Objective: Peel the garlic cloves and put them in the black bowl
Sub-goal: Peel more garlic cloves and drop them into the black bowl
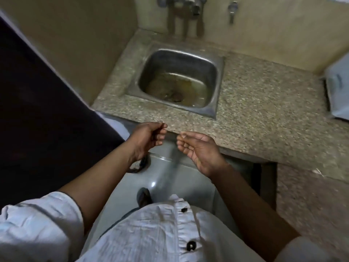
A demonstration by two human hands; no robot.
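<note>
No garlic cloves and no black bowl show in this view. My left hand hangs in front of the counter's front edge with its fingers loosely curled, and I see nothing in it. My right hand is a short gap to its right, palm turned up and fingers relaxed, also holding nothing I can see. The two hands face each other without touching, both below the speckled stone counter.
A steel sink with murky water at its bottom is set into the counter, with taps on the wall behind. A grey container stands at the right edge. A dark panel fills the left. Grey floor lies below.
</note>
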